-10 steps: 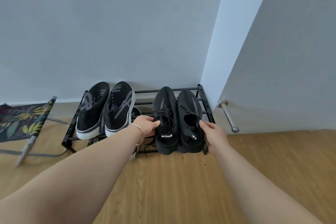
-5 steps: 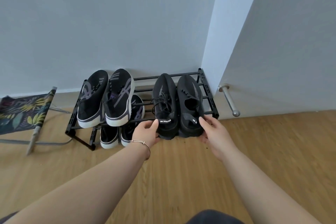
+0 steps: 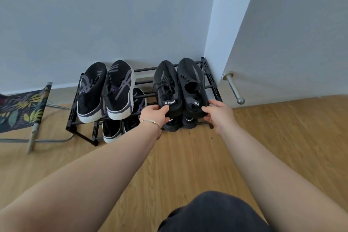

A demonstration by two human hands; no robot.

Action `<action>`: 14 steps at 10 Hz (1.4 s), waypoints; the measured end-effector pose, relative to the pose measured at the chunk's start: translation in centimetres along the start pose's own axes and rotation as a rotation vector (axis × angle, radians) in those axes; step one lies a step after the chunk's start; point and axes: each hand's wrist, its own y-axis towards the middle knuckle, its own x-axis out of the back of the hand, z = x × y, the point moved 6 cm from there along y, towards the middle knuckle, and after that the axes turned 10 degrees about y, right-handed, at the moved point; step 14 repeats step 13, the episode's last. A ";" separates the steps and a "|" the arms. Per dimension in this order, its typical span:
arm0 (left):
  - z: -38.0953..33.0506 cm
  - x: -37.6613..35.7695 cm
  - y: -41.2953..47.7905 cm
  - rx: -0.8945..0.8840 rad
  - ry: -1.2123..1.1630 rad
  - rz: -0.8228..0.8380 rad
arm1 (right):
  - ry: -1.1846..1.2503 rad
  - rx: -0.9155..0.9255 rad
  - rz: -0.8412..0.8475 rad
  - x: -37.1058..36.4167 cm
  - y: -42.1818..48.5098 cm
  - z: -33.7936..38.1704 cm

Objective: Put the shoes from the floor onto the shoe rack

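The left hand (image 3: 157,114) has its fingers (image 3: 165,109) curled on the heel of the left black sneaker (image 3: 167,88), thumb on top near the white heel tab; the right hand (image 3: 216,114) has its fingers (image 3: 206,109) closed loosely against the heel of the right black sneaker (image 3: 192,84); a thin bracelet (image 3: 150,121) circles the left wrist; both sneakers lie side by side on the right end of the top shelf of the black shoe rack (image 3: 211,81), toes toward the wall; a second black pair (image 3: 180,121) sits on the lower shelf beneath them; at the left end a white-soled pair (image 3: 105,90) rests on top, another white-soled pair (image 3: 120,126) below; the rack stands on the wooden floor (image 3: 282,137), a leaf-print folding stool (image 3: 20,111) at its left.
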 end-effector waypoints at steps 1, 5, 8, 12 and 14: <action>-1.7 0.2 1.2 -0.026 0.015 -0.018 | -0.008 -0.025 -0.033 -1.0 1.3 1.2; -2.5 0.9 4.4 -0.096 0.205 -0.006 | -0.135 0.132 -0.145 -1.9 2.5 2.8; -2.1 -0.3 3.8 -0.071 0.231 0.021 | -0.164 0.165 -0.131 -2.2 3.3 1.5; -2.1 -0.5 3.8 -0.091 0.287 0.032 | -0.155 0.155 -0.100 -2.7 3.1 1.9; -3.1 0.6 3.8 -0.173 0.433 -0.052 | -0.267 0.206 -0.114 -2.8 2.7 2.4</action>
